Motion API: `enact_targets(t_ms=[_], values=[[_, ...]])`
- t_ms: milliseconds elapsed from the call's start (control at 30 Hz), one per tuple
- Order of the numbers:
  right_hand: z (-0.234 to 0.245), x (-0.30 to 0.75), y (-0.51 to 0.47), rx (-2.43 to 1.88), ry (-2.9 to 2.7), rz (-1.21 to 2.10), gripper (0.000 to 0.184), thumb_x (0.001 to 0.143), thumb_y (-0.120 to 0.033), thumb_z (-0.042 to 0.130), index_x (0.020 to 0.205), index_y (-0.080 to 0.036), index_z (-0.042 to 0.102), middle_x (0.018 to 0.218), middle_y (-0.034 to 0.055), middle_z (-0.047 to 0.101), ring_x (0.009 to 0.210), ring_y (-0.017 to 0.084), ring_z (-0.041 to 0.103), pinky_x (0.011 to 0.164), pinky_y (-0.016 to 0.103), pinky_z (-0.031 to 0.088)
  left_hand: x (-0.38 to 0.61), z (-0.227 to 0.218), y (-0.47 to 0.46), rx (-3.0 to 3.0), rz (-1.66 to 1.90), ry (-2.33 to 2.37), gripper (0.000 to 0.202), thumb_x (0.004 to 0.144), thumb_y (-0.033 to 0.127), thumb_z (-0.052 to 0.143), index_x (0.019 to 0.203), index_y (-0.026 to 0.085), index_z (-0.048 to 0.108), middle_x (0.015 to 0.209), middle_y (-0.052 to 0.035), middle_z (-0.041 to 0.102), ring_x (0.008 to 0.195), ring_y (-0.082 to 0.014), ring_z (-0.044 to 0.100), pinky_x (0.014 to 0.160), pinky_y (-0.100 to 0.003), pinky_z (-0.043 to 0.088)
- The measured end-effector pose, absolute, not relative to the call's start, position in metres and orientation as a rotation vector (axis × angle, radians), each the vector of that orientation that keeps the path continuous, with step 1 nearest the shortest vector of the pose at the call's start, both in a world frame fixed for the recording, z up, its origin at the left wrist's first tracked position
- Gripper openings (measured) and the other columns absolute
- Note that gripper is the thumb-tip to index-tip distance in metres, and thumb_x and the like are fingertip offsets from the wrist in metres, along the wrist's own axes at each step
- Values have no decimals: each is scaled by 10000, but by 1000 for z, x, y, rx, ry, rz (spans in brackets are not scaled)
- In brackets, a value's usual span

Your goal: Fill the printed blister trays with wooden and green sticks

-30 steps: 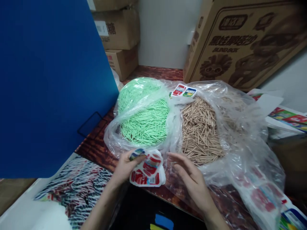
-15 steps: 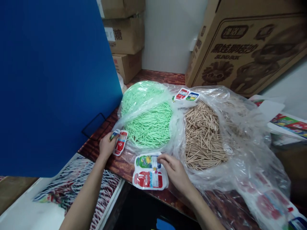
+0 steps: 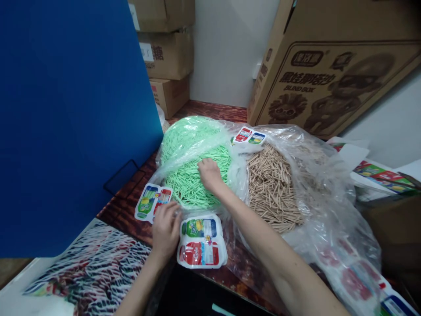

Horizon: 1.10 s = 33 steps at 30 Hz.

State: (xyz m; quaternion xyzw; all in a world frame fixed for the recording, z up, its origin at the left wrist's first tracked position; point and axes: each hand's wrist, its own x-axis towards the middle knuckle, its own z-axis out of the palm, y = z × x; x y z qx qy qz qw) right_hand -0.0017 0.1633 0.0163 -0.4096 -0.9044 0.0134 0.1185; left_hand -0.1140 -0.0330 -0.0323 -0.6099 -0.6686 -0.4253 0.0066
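Observation:
My right hand (image 3: 209, 174) is in the pile of thin green sticks (image 3: 187, 177), with its fingers curled closed on some of them; how many is hidden. My left hand (image 3: 165, 228) is lower on the table, fingers bent and a little apart, holding nothing I can see. Its fingertips are beside a printed packet (image 3: 146, 202) with a green-and-blue half and a red cola half, partly covered by the hand. Just right of that hand lies a stack of similar packets (image 3: 202, 242), a green lemon print above a red cola print.
A clear plastic bag of brown sticks (image 3: 272, 193) lies right of the green ones. Another packet (image 3: 249, 135) rests behind, between the bags. A blue panel (image 3: 75, 123) stands at left, with a black wire stand (image 3: 123, 177) by it. Cardboard boxes (image 3: 329, 83) stand behind.
My right hand has left the packet stack and reached forward into the green sticks. The left hand has let go of its packet, which now lies flat, and moved right toward the stack.

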Motion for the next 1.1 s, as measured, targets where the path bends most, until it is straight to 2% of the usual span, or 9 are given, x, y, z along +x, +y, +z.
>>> enact_targets(t_ms=[133, 333, 433, 533, 633, 767, 867, 933, 1100], values=[[11, -15, 167, -1113, -2718, 31, 250, 865, -49, 404, 985, -73, 623, 1071, 211, 577, 1034, 302, 437, 862, 419, 301, -88, -38, -38, -2179, -1369, -2102, 162, 893, 180, 496, 997, 206, 617, 1068, -78, 613, 1021, -219, 567, 888, -380, 455], [6, -2, 166, -1130, -2636, 206, 246, 860, -45, 395, 913, -94, 630, 1033, 203, 588, 1033, 292, 436, 889, 420, 276, -93, -32, -37, -2152, -1523, -2195, 157, 898, 206, 492, 966, 212, 633, 1024, -65, 637, 1002, -214, 594, 882, -363, 463], [11, 12, 173, -1210, -2492, 378, 178, 869, -102, 434, 879, -135, 609, 1061, 175, 594, 1053, 282, 449, 886, 406, 296, -88, -30, -38, -2192, -1564, -2215, 153, 899, 219, 493, 947, 213, 638, 994, -61, 649, 987, -214, 604, 871, -358, 467], [23, 25, 185, -1270, -2306, 617, 117, 876, -157, 451, 845, -178, 562, 908, 94, 635, 929, 238, 524, 815, 357, 356, -77, -29, -37, -2236, -1600, -2229, 158, 895, 220, 497, 939, 214, 648, 990, -59, 657, 981, -210, 608, 870, -355, 467], [41, 33, 197, -1267, -2087, 893, 116, 868, -147, 438, 782, -197, 497, 684, 3, 590, 721, 174, 554, 723, 301, 401, -66, -26, -34, -2279, -1670, -2249, 160, 886, 224, 507, 921, 218, 663, 985, -58, 667, 976, -210, 610, 865, -354, 470], [60, 45, 197, -1158, -1779, 1285, 139, 883, -178, 420, 747, -206, 422, 592, -54, 520, 558, 107, 535, 643, 259, 460, -61, -18, -22, -2254, -1897, -2320, 160, 869, 277, 536, 910, 205, 673, 948, -63, 676, 944, -215, 618, 850, -363, 481], [59, 55, 182, -1062, -1591, 1577, 114, 885, -227, 436, 774, -200, 446, 573, -68, 505, 479, 82, 495, 571, 243, 482, -62, -10, -1, -1998, -2313, -2422, 234, 848, 336, 571, 1009, 182, 638, 986, -81, 677, 949, -216, 629, 842, -360, 495], [48, 61, 167, -1026, -1493, 1749, 97, 856, -250, 488, 781, -189, 483, 548, -70, 492, 440, 76, 459, 509, 232, 464, -63, -4, 20, -1776, -2614, -2384, 342, 835, 360, 589, 1130, 187, 574, 1087, -103, 656, 999, -224, 625, 841, -356, 501], [16, 66, 140, -1024, -1304, 1993, 178, 710, -251, 665, 758, -186, 506, 500, -79, 487, 405, 76, 418, 430, 220, 392, -61, -1, 78, -1634, -2826, -2329, 520, 834, 367, 586, 1309, 229, 423, 1354, -147, 492, 1115, -235, 577, 862, -358, 502]])
